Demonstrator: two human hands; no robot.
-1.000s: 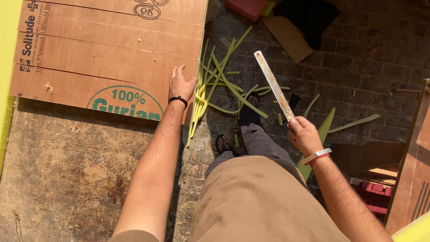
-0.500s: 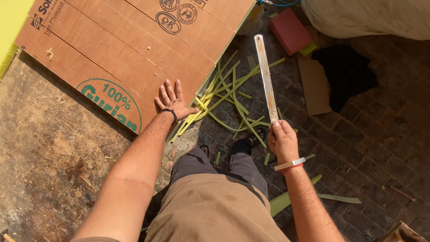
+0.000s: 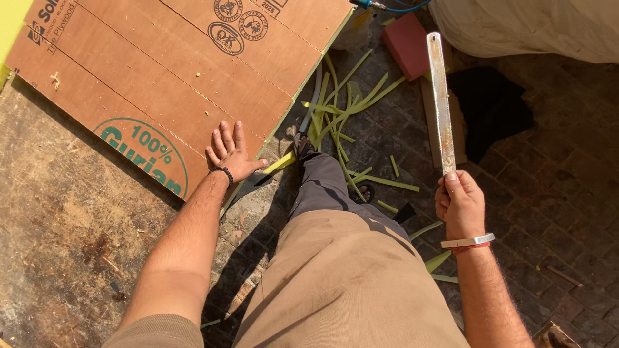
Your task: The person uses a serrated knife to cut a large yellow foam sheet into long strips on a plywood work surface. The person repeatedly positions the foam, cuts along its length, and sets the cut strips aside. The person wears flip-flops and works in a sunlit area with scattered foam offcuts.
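Observation:
My left hand (image 3: 230,156) lies flat, fingers spread, on the near corner of a brown plywood sheet (image 3: 174,71) with printed stamps. My right hand (image 3: 459,202) grips the lower end of a long, flat metal ruler (image 3: 440,96), held up and pointing away from me over the brick floor. Several yellow-green laminate strips (image 3: 342,116) lie scattered beyond the plywood edge, near my sandalled foot (image 3: 303,147). My grey and khaki trousers (image 3: 348,270) fill the lower middle.
A rough, worn board (image 3: 64,238) lies under the plywood at the left. A red block (image 3: 407,44), a piece of cardboard and a black cloth (image 3: 490,106) lie on the dark brick paving (image 3: 554,180). A white sack (image 3: 535,26) is at the top right.
The view has tilted and shifted, so the plywood now reaches further right. My left hand stays flat on the plywood corner. My right hand still holds the ruler, now more upright.

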